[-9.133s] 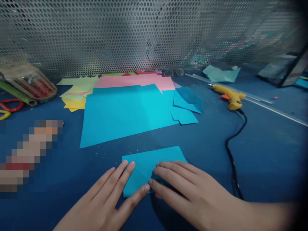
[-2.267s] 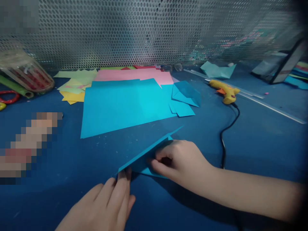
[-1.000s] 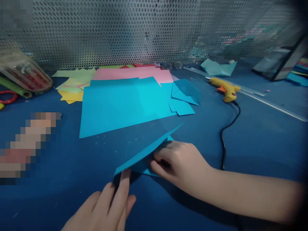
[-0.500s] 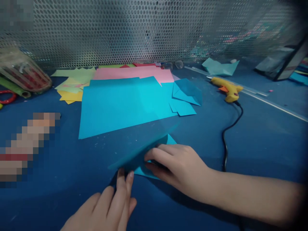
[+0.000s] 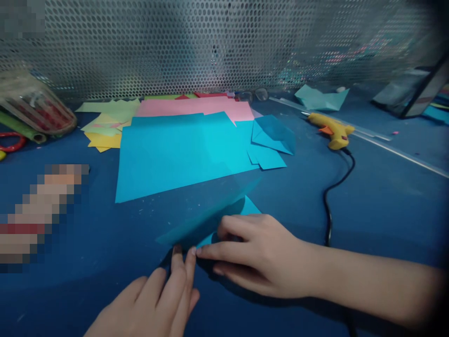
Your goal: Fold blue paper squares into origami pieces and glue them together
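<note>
1. On the near middle of the dark blue tabletop (image 5: 105, 262), a small bright blue sheet of folded paper (image 5: 210, 222) lies between the hands, its upper layer raised in a slant from near left to far right — that layer is blurred and shaded, while the brighter lower layer shows at both ends.
2. At the near left, the left hand (image 5: 150, 299) has two fingers stretched out side by side, tips at the paper's left end; its thumb is tucked lower. Whether they pinch the paper, I cannot tell.
3. From the right, the right hand (image 5: 259, 257) reaches in, one finger straight and its tip right by the left hand's fingertip. Its other fingers are bent over the paper; I cannot tell if they grip it.
4. Beyond, a large bright blue paper sheet (image 5: 175, 154) overlaps a pink paper sheet (image 5: 157, 106), with small folded blue paper pieces (image 5: 270, 133) at its right edge.
5. To the far left are jagged yellow paper scraps (image 5: 105, 141) and a clear jar with red contents (image 5: 42, 105).
6. To the far right lies a yellow glue gun with an orange trigger (image 5: 333, 131) — its black cord (image 5: 327, 201) trails nearer.
</note>
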`<state>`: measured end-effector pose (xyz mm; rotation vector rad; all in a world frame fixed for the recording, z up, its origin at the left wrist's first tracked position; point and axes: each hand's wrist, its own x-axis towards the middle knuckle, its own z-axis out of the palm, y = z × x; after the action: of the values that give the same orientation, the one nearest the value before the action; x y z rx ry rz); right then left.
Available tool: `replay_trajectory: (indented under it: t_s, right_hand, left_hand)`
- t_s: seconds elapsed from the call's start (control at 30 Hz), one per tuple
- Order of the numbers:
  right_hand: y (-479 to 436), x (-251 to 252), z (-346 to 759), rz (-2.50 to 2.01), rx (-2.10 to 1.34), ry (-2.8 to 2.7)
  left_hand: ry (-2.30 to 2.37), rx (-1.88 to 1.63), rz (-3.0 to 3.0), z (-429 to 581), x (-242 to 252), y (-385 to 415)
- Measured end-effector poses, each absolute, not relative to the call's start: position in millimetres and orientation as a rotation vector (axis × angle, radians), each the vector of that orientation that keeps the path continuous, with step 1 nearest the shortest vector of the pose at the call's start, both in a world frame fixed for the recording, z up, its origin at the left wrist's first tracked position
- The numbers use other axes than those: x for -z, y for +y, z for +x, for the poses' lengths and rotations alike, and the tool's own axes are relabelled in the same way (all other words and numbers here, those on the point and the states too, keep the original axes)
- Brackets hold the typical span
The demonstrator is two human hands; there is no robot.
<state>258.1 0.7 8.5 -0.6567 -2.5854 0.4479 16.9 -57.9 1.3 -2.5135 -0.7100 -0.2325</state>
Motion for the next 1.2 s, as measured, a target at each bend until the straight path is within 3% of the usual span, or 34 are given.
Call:
replay_trajectory:
  t_s: [0.7, 1.2]
  right_hand:
    - [-5.0, -4.5, 256.5, -0.489, -0.033, -2.570]
    - [-1.1, -8.3, 257.1, -0.465, -0.084, -2.617]
  left_hand:
    - [-0.747, 0.339, -2.552, 18.5, 3.2, -53.2]
    - [-0.717, 0.205, -2.590, 14.4, 2.7, -56.2]
